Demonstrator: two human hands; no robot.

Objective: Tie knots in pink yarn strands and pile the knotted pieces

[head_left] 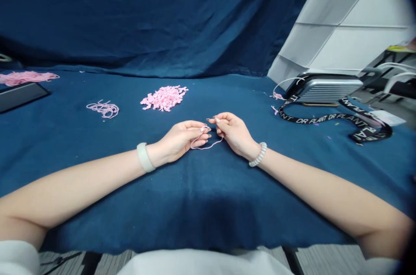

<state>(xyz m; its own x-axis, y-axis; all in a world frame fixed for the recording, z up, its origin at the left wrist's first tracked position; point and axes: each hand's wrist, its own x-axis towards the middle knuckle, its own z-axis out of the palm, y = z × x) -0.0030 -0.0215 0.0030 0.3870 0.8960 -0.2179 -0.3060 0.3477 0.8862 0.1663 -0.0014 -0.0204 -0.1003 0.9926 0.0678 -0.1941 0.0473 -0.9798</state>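
A makeshift craft workspace: a navy cloth backdrop (136, 19) behind a cloth-covered table (201, 197) holding pink yarn (164, 98).

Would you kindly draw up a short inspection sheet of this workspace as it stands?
Surface: blue cloth covering the table.
Job's things: pink yarn strand; chopped pink yarn pile; loose yarn coil.
Clutter: black lanyard; silver case; dark tray.
Hands: left hand holds the strand; it runs to the right hand.
Cables: white cables, far right.
Surroundings: blue backdrop; white panel.
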